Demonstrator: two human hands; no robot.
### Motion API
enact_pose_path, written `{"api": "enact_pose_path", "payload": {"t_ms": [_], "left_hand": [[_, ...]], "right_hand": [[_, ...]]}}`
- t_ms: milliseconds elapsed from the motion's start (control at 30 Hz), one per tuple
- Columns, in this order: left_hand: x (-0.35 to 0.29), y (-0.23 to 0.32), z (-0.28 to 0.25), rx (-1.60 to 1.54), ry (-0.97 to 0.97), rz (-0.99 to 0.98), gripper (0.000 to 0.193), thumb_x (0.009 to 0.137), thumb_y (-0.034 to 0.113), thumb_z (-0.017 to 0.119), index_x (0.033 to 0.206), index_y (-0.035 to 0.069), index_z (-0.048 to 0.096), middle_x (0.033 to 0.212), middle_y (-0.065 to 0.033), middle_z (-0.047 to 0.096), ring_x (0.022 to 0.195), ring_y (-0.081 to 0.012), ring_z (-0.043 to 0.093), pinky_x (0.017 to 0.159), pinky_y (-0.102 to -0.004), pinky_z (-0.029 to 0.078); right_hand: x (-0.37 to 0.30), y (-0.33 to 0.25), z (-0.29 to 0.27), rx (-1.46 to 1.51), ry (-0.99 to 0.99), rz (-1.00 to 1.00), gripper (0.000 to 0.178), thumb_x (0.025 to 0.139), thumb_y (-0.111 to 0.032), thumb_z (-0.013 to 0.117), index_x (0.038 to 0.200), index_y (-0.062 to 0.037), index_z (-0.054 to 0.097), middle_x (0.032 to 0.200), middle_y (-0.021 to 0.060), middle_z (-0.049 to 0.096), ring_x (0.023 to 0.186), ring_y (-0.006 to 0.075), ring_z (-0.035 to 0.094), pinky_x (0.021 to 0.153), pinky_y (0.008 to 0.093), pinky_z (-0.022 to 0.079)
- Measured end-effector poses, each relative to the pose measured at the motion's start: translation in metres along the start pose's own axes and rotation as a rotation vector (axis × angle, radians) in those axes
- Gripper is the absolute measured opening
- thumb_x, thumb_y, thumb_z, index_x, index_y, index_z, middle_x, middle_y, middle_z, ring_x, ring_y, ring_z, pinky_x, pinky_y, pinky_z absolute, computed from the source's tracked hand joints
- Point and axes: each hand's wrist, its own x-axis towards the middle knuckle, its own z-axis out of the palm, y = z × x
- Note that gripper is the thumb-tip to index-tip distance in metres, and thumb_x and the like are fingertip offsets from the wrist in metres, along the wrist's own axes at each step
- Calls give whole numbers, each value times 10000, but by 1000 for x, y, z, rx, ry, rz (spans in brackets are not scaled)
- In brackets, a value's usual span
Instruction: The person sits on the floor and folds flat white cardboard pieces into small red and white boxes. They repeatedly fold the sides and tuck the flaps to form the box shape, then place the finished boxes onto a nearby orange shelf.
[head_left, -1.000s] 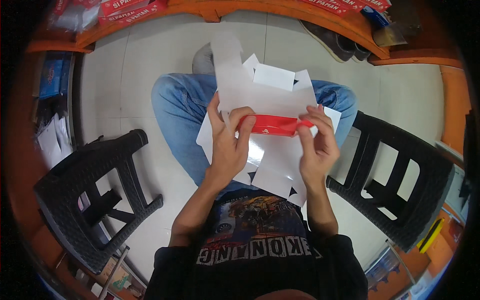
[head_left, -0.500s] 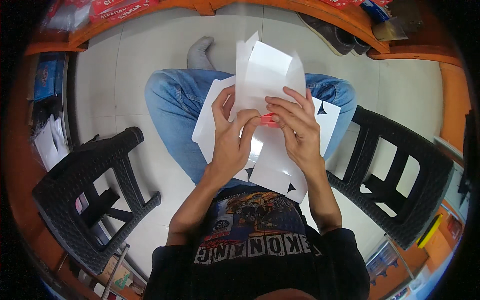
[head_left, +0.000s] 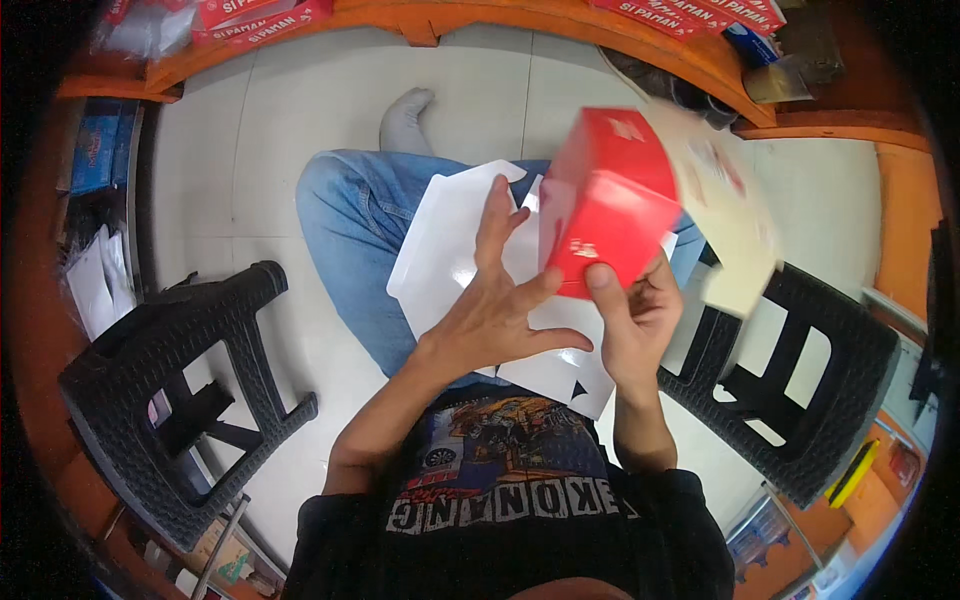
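A red cardboard box (head_left: 622, 215), partly folded into shape, is held up in front of me over my right thigh. From it a long cream panel (head_left: 725, 205) spreads to the right, blurred by motion. My right hand (head_left: 640, 325) grips the box's lower edge, thumb on the near red face and fingers behind. My left hand (head_left: 490, 310) is open with its fingers spread, close to the box's left side; an index fingertip may touch its lower corner. Beneath both hands, flat white cardboard (head_left: 440, 240) with dark cut-outs lies across my lap.
Black plastic stools stand on my left (head_left: 180, 390) and right (head_left: 800, 365). An orange wooden shelf (head_left: 380, 18) curves along the far side, carrying red packages (head_left: 260, 20). Dark shoes (head_left: 660, 85) sit under its right part. Pale floor tiles (head_left: 300, 90) lie between.
The box has turned from its white inside to its red outside and moved right, in my right hand. My left hand has let go and spread its fingers.
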Motion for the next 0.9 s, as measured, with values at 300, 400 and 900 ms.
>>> {"api": "enact_pose_path", "payload": {"t_ms": [300, 400, 900], "left_hand": [[-26, -12, 8, -116, 116, -614, 723, 930, 110, 679, 1549, 12, 318, 1440, -210, 499, 1323, -319, 513, 1099, -409, 419], [-6, 8, -12, -259, 254, -873, 578, 953, 15, 585, 1500, -27, 402, 1364, -160, 574, 1249, -232, 569, 1046, -345, 453], [-9, -8, -85, 51, -374, -290, 452, 948, 129, 660, 1399, 146, 630, 1613, -129, 381, 1495, -375, 315, 1217, -511, 268]], "right_hand": [[16, -15, 12, 182, -376, 24, 862, 957, -491, 675, 1550, 2, 288, 1554, 197, 395, 1480, 330, 370, 1215, 525, 297], [39, -9, 7, -639, -704, -131, 997, 753, -295, 894, 1544, -19, 353, 1609, 180, 347, 1493, 348, 354, 1235, 497, 264], [44, 30, -27, -710, -601, 177, 293, 972, -37, 572, 1248, -2, 663, 1140, 225, 706, 1020, 393, 672, 911, 419, 521]]}}
